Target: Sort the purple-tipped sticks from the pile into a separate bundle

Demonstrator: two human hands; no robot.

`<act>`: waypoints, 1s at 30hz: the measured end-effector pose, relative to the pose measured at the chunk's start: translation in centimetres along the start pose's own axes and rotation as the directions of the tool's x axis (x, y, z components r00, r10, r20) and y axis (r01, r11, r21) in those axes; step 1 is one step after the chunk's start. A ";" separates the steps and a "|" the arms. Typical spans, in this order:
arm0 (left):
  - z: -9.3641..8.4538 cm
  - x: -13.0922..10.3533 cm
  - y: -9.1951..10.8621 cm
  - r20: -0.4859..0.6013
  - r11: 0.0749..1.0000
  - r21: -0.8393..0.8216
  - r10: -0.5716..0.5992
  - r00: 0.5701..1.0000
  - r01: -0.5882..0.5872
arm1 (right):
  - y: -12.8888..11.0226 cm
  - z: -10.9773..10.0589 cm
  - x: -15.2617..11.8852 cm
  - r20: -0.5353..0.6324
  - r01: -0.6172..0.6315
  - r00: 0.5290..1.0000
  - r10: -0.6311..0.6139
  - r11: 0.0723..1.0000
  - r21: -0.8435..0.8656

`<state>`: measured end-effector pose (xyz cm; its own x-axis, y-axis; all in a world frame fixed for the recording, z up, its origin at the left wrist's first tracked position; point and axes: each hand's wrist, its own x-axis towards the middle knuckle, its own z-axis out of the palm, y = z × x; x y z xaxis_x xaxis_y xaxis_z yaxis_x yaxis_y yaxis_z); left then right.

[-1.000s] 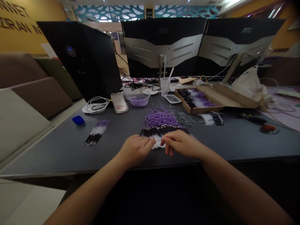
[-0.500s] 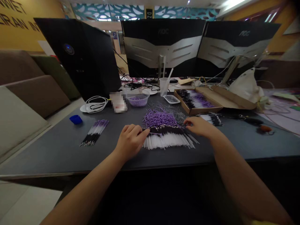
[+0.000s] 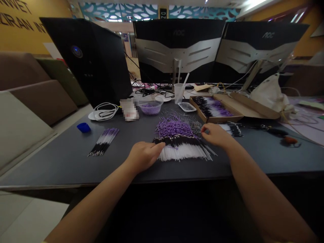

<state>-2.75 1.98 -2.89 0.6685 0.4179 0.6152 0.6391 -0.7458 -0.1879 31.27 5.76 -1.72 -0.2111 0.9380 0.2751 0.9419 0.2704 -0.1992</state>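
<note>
Over the near left end of the stick row [image 3: 188,153], I had the left hand [image 3: 143,156] with thumb and finger pinching one thin stick [image 3: 171,147]. Its purple tip pointed right, I think so that end was free and easy to see. The right hand [image 3: 215,135] was at the gray pile [image 3: 195,127], fingers curled in close; I could not tell if they pinched anything. The stick row lay side by side, black parts far and white parts near, maybe to keep it tidy. Just on its far side sat the purple pile [image 3: 173,127]. Well to the left lay a neat bunch [image 3: 103,141] with purple tops, perhaps kept apart so it would not get mixed up. At the far right, an open box [image 3: 225,119] held lots of sticks [image 3: 212,107], I guess so they would not roll away. At the far middle, a clear tub [image 3: 160,108] kept purple bits [image 3: 149,109] together.
</note>
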 end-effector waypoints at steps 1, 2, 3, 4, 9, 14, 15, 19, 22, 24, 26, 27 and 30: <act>0.0 0.0 0.0 -0.010 1.000 -0.008 -0.006 1.000 0.006 | 0.0 0.0 0.1 -0.046 -0.013 0.999 0.014 1.000 0.009; 0.1 0.0 0.0 -0.020 1.000 -0.016 -0.011 1.000 0.011 | 0.1 0.0 0.1 -0.101 -0.028 0.994 0.029 1.000 0.013; 0.1 0.1 0.1 -0.027 1.000 -0.021 -0.017 0.999 0.016 | 0.1 -0.1 0.1 -0.158 -0.042 0.986 0.043 0.999 0.014; 0.1 0.1 0.1 -0.032 0.999 -0.026 -0.021 0.999 0.020 | 0.1 -0.1 0.2 -0.207 -0.057 0.977 0.060 0.998 0.016; -0.1 0.3 0.2 -0.028 0.998 -0.067 -0.006 1.000 0.004 | 0.3 0.0 0.1 -0.199 -0.194 0.955 0.221 0.970 0.145; -0.2 0.3 0.2 -0.009 0.997 -0.078 0.015 1.000 -0.016 | 1.0 0.7 0.3 -0.161 -0.184 0.964 0.212 0.968 0.173; -0.2 0.3 0.2 -0.005 0.997 -0.079 0.016 1.000 -0.016 | 1.2 0.8 0.4 -0.161 -0.177 0.966 0.203 0.970 0.165; -0.1 0.2 0.1 0.009 0.997 -0.078 0.012 1.000 -0.011 | 1.6 1.1 0.4 -0.151 -0.186 0.965 0.214 0.966 0.181; -0.1 0.2 0.1 0.016 0.997 -0.078 0.020 1.000 -0.019 | 1.5 1.0 0.3 -0.160 -0.197 0.959 0.235 0.955 0.223; -0.1 0.3 0.2 0.018 0.996 -0.082 0.026 0.999 -0.025 | 1.4 0.8 0.3 -0.165 -0.195 0.957 0.240 0.949 0.249; -0.2 0.3 0.2 0.024 0.996 -0.082 0.029 0.999 -0.027 | 1.3 0.7 0.2 -0.171 -0.198 0.954 0.246 0.946 0.255; -0.1 0.3 0.2 0.030 0.997 -0.079 0.029 0.999 -0.027 | 1.3 0.6 0.2 -0.174 -0.202 0.953 0.249 0.947 0.250; -0.1 0.2 0.2 0.049 0.997 -0.071 0.027 0.998 -0.024 | 1.1 0.5 0.2 -0.165 -0.221 0.949 0.269 0.940 0.259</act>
<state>-2.54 1.90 -2.72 0.7035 0.4219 0.5719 0.5942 -0.7906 -0.1476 32.15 6.37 -2.34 0.0959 0.9269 0.3627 0.8649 0.1028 -0.4914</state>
